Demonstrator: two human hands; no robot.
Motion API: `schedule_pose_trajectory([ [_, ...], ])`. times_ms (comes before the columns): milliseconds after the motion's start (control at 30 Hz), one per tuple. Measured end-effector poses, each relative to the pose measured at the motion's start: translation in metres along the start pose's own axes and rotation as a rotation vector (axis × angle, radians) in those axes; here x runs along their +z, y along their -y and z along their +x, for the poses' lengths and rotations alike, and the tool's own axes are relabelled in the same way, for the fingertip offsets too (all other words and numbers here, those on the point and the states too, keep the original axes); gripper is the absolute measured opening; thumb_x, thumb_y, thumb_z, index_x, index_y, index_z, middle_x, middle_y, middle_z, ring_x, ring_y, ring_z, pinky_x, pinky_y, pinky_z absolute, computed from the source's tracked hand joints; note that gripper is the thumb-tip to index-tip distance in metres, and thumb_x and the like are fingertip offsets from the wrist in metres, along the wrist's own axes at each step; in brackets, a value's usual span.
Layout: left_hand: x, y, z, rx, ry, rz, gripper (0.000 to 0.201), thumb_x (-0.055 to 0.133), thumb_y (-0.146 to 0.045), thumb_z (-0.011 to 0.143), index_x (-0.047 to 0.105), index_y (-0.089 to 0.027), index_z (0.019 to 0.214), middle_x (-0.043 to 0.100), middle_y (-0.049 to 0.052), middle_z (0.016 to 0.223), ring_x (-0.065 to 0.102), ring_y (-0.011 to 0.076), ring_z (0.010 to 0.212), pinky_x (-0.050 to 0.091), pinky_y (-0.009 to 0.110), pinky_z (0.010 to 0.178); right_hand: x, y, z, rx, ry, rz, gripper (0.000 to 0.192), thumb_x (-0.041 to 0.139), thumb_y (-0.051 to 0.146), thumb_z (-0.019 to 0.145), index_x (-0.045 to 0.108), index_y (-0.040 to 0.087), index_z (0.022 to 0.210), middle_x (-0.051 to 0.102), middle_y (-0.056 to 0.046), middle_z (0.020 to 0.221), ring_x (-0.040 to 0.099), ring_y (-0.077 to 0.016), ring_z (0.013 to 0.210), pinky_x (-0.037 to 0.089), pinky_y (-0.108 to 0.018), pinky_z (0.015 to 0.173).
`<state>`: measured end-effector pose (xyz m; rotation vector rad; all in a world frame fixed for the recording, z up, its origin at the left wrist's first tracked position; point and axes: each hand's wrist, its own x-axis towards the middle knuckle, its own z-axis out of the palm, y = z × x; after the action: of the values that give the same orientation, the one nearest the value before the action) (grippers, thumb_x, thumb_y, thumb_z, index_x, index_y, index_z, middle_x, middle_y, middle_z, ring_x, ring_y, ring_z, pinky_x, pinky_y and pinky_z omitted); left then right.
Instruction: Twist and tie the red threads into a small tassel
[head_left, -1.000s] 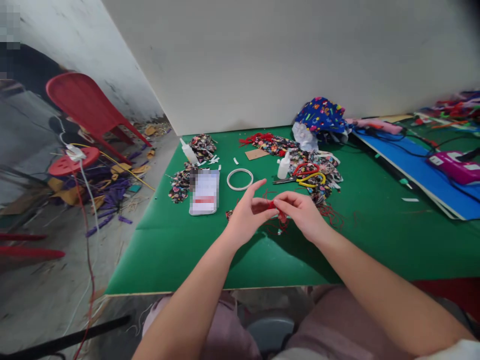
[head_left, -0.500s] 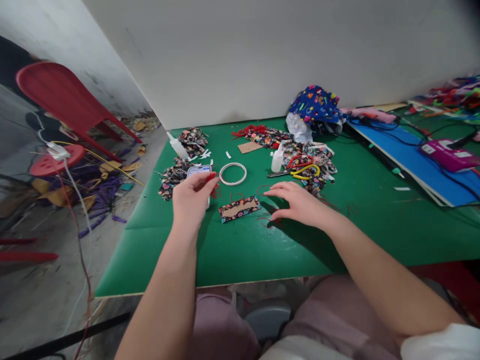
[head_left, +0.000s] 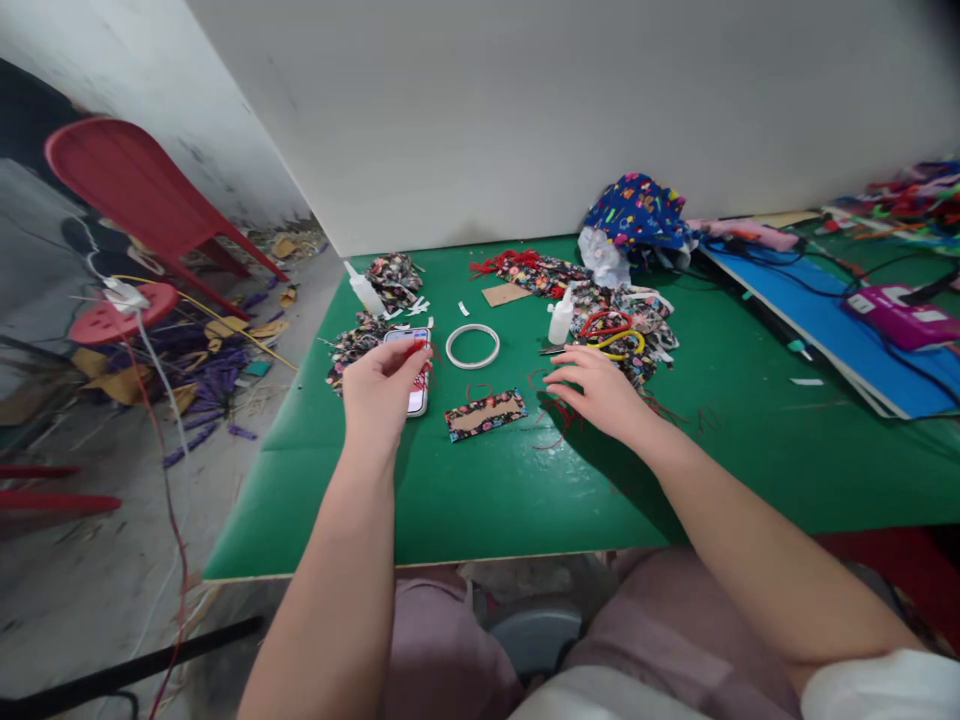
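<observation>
Two hands work apart over the green tabletop (head_left: 480, 500). Left hand (head_left: 382, 385) pinches a small red thread piece (head_left: 417, 349) between its fingertips, above the phone (head_left: 417, 395). Right hand (head_left: 596, 390) lies open, palm down, on loose red threads (head_left: 559, 412). Between them lies the floral fabric strip (head_left: 485, 414), likely awaiting the red piece; placing it calls for careful alignment.

Hands split apart: left hand (head_left: 379, 392) carried red thread (head_left: 420, 352) over phone (head_left: 417, 385); right hand (head_left: 600, 392) dropped flat onto counter (head_left: 525, 490).
</observation>
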<state>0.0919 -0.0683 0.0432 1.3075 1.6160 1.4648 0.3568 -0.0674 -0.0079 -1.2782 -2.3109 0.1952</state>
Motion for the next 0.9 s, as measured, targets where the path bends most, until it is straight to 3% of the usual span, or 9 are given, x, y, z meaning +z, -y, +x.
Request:
schedule_pose_trajectory([
  [100, 0.002, -0.001, 0.0, -0.028, 0.016, -0.044, 0.022, 0.071, -0.026, 0.061, 0.07, -0.015, 0.08, 0.068, 0.002, 0.073, 0.06, 0.0117, 0.063, 0.048, 0.023, 0.06, 0.012, 0.014, 0.015, -0.079, 0.0, 0.039, 0.026, 0.048, 0.023, 0.087, 0.067, 0.024, 0.104, 0.06, -0.007, 0.115, 0.045, -0.0233, 0.119, 0.035, -0.045, 0.101],
  [233, 0.002, 0.0, 0.001, -0.045, 0.064, -0.057, 0.024, 0.071, -0.028, 0.062, 0.07, -0.015, 0.082, 0.068, 0.003, 0.071, 0.059, 0.0112, 0.06, 0.043, 0.021, 0.054, 0.027, 0.039, 0.041, -0.254, 0.166, -0.029, 0.036, 0.05, 0.008, 0.079, 0.066, 0.021, 0.108, 0.055, -0.012, 0.124, 0.039, -0.0274, 0.125, 0.034, -0.046, 0.102],
  [400, -0.001, 0.0, 0.001, -0.062, 0.072, -0.106, 0.025, 0.071, -0.028, 0.061, 0.07, -0.015, 0.082, 0.068, 0.003, 0.072, 0.059, 0.0115, 0.061, 0.044, 0.021, 0.054, 0.008, 0.049, 0.043, -0.134, 0.28, -0.169, 0.038, 0.049, 0.003, 0.074, 0.07, 0.018, 0.102, 0.057, -0.012, 0.122, 0.04, -0.0312, 0.125, 0.037, -0.047, 0.101],
  [533, 0.003, -0.004, -0.003, -0.043, 0.112, -0.083, 0.023, 0.07, -0.03, 0.063, 0.07, -0.015, 0.081, 0.068, 0.002, 0.07, 0.06, 0.0126, 0.063, 0.047, 0.024, 0.06, -0.014, 0.031, 0.021, -0.062, 0.228, -0.216, 0.039, 0.046, 0.001, 0.073, 0.072, 0.018, 0.098, 0.06, -0.012, 0.117, 0.044, -0.0309, 0.121, 0.04, -0.05, 0.098],
  [733, 0.023, -0.014, -0.023, -0.019, 0.312, -0.012, 0.017, 0.065, -0.028, 0.068, 0.07, -0.017, 0.08, 0.069, 0.002, 0.071, 0.062, 0.0135, 0.064, 0.048, 0.025, 0.063, -0.029, 0.003, -0.002, 0.022, 0.112, -0.206, 0.032, 0.046, 0.003, 0.075, 0.073, 0.014, 0.089, 0.063, -0.014, 0.111, 0.047, -0.0301, 0.118, 0.039, -0.047, 0.099],
  [900, 0.044, -0.017, -0.05, 0.042, 0.426, 0.015, 0.019, 0.063, -0.033, 0.073, 0.069, -0.018, 0.083, 0.071, 0.003, 0.075, 0.064, 0.015, 0.067, 0.05, 0.025, 0.062, -0.054, 0.026, -0.005, 0.106, -0.056, 0.149, 0.026, 0.048, 0.019, 0.086, 0.066, 0.02, 0.105, 0.066, -0.006, 0.103, 0.058, -0.0183, 0.1, 0.045, -0.036, 0.092],
])
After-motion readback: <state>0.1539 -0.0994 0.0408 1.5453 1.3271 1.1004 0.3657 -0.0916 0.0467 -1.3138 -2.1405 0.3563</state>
